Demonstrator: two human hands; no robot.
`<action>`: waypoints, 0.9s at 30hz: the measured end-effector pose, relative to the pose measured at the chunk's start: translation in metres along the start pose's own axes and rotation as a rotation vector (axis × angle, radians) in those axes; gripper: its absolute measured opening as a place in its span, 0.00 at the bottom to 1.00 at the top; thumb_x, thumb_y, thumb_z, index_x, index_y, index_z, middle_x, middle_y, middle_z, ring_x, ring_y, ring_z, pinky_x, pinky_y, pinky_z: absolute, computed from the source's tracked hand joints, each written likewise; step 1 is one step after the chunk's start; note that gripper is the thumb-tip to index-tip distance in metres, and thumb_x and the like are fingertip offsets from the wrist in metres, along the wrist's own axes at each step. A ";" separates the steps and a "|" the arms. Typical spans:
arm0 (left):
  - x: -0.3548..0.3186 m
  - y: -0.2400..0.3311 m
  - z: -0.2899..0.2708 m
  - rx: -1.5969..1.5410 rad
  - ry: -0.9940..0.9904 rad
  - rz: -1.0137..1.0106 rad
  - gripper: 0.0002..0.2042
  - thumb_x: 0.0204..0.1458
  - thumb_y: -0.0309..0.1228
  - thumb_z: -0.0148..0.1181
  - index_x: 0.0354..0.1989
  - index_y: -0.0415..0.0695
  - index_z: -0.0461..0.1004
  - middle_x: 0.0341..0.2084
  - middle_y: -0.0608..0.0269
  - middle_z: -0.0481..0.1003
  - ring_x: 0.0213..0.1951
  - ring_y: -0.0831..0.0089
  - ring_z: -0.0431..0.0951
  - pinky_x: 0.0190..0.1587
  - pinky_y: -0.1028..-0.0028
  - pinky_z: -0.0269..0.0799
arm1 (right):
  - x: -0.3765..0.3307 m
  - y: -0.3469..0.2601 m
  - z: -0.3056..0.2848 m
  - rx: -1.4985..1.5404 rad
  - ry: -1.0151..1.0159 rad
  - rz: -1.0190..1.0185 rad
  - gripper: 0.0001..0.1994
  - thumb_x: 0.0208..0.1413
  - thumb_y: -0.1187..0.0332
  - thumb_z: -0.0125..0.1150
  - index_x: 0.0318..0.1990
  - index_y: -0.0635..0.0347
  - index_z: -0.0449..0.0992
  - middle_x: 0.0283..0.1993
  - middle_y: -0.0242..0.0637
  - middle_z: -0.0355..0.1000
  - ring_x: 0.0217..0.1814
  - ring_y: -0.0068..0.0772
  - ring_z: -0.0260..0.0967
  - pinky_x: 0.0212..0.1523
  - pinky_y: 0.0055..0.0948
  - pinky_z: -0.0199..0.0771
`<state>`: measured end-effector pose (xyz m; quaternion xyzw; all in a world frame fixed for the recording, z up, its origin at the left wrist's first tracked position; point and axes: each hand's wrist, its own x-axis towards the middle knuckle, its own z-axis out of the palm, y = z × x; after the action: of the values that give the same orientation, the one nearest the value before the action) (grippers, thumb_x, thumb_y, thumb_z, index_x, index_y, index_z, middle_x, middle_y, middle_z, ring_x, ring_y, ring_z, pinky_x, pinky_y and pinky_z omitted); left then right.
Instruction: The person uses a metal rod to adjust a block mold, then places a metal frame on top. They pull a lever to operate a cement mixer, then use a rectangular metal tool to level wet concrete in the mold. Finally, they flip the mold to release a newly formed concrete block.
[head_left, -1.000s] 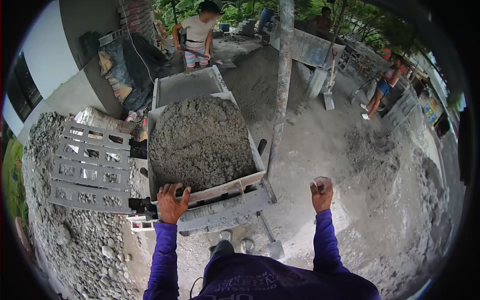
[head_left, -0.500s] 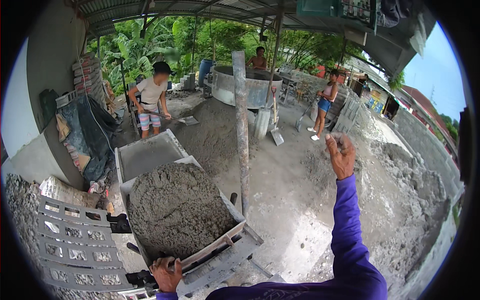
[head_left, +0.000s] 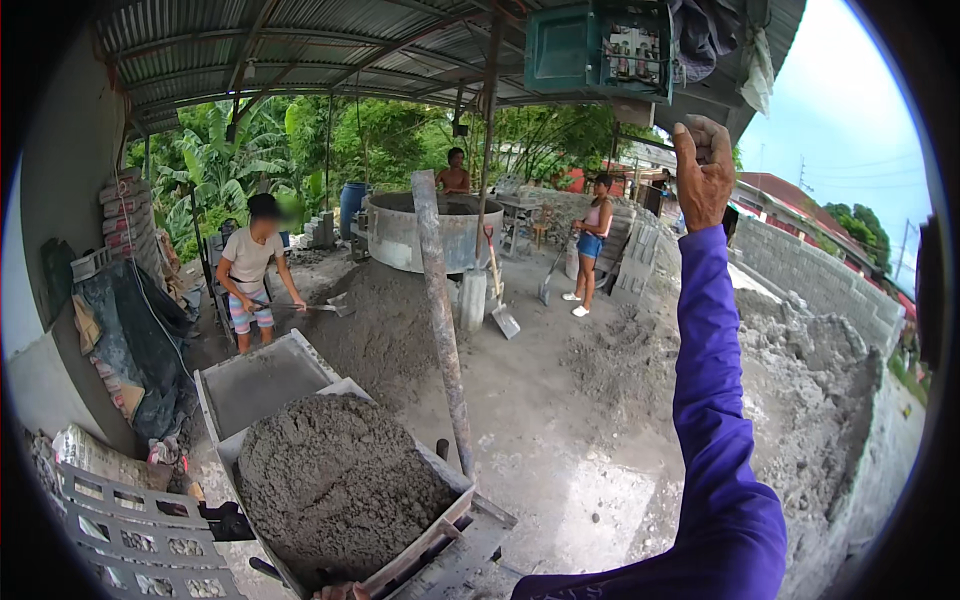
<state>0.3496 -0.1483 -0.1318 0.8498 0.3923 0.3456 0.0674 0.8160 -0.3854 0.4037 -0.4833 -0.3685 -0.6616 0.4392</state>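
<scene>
Starting on the left, the tray (head_left: 425,541) heaped with damp concrete mix (head_left: 340,480) sits just ahead of the fingers of the left hand (head_left: 340,592), its long axis running off up and left from them. That hand's at the near rim, mostly cut off, so can't tell if it's gripping. Further right, the open green electrical box (head_left: 600,46) is up and left of the right hand's (head_left: 708,178) fingers, clearly the nearer hand. Those fingers are loosely curled, thumb apart, nothing visible in them; depth's hard to judge.
</scene>
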 end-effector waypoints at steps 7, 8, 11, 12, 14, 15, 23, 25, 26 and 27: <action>0.007 0.008 -0.004 -0.021 0.115 0.019 0.11 0.53 0.39 0.58 0.24 0.48 0.78 0.25 0.57 0.75 0.30 0.53 0.74 0.35 0.55 0.66 | 0.034 0.042 0.004 -0.233 -0.033 -0.096 0.25 0.52 0.62 0.70 0.57 0.54 0.68 0.26 0.29 0.69 0.26 0.25 0.67 0.31 0.30 0.70; 0.009 0.010 -0.006 -0.044 0.104 0.002 0.11 0.53 0.39 0.58 0.23 0.47 0.78 0.24 0.57 0.75 0.30 0.52 0.74 0.35 0.55 0.66 | 0.038 0.044 0.005 -0.251 -0.050 -0.114 0.26 0.52 0.62 0.70 0.57 0.54 0.67 0.26 0.28 0.69 0.26 0.25 0.67 0.31 0.30 0.70; 0.017 0.019 -0.012 -0.104 0.135 -0.029 0.14 0.52 0.37 0.57 0.18 0.45 0.75 0.19 0.54 0.73 0.26 0.50 0.73 0.31 0.55 0.65 | 0.058 0.048 0.013 -0.245 -0.088 -0.193 0.26 0.52 0.62 0.70 0.57 0.54 0.66 0.25 0.29 0.69 0.26 0.26 0.69 0.31 0.31 0.71; 0.018 0.020 -0.011 -0.099 0.141 -0.026 0.14 0.52 0.37 0.57 0.17 0.45 0.74 0.19 0.54 0.73 0.26 0.50 0.73 0.31 0.55 0.65 | 0.067 0.049 0.016 -0.239 -0.102 -0.228 0.26 0.52 0.63 0.70 0.56 0.54 0.66 0.25 0.29 0.69 0.26 0.27 0.69 0.31 0.31 0.71; 0.018 0.020 -0.010 -0.083 0.157 -0.020 0.15 0.52 0.37 0.57 0.15 0.45 0.72 0.18 0.55 0.72 0.25 0.50 0.72 0.30 0.54 0.64 | 0.086 0.038 0.023 -0.219 -0.104 -0.239 0.23 0.53 0.65 0.69 0.54 0.56 0.69 0.24 0.30 0.69 0.26 0.27 0.69 0.31 0.30 0.71; 0.017 0.019 -0.009 -0.085 0.167 -0.020 0.16 0.53 0.37 0.57 0.15 0.45 0.71 0.18 0.55 0.72 0.25 0.51 0.72 0.30 0.54 0.64 | 0.096 0.036 0.027 -0.201 -0.094 -0.244 0.22 0.53 0.65 0.69 0.53 0.57 0.70 0.24 0.30 0.69 0.26 0.27 0.69 0.31 0.30 0.71; 0.013 0.015 -0.003 0.013 0.198 0.038 0.17 0.55 0.36 0.53 0.14 0.45 0.70 0.17 0.56 0.71 0.24 0.53 0.71 0.29 0.55 0.63 | 0.107 0.012 0.033 0.240 0.069 -0.059 0.18 0.58 0.57 0.65 0.46 0.62 0.76 0.30 0.30 0.72 0.28 0.19 0.67 0.31 0.23 0.69; 0.014 0.016 -0.004 0.016 0.188 0.032 0.17 0.55 0.36 0.53 0.14 0.46 0.70 0.17 0.56 0.71 0.24 0.53 0.71 0.29 0.55 0.63 | 0.102 0.018 0.034 0.210 0.223 -0.028 0.18 0.60 0.54 0.61 0.42 0.62 0.77 0.28 0.28 0.70 0.26 0.16 0.63 0.28 0.21 0.64; 0.015 0.017 -0.004 -0.002 0.191 0.023 0.17 0.55 0.36 0.53 0.14 0.46 0.70 0.17 0.56 0.71 0.24 0.53 0.71 0.28 0.56 0.63 | 0.099 0.023 0.031 0.240 0.235 0.028 0.18 0.61 0.54 0.61 0.42 0.62 0.77 0.28 0.28 0.69 0.26 0.16 0.62 0.28 0.21 0.64; 0.015 0.019 -0.004 -0.020 0.193 0.015 0.17 0.55 0.35 0.53 0.14 0.46 0.70 0.17 0.56 0.71 0.24 0.53 0.71 0.28 0.56 0.63 | 0.096 0.028 0.026 0.271 0.246 0.083 0.18 0.61 0.53 0.60 0.41 0.62 0.77 0.27 0.28 0.68 0.25 0.16 0.61 0.28 0.21 0.63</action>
<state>0.3660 -0.1510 -0.1131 0.8147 0.3873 0.4301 0.0352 0.8360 -0.3929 0.5047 -0.3499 -0.3776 -0.6413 0.5690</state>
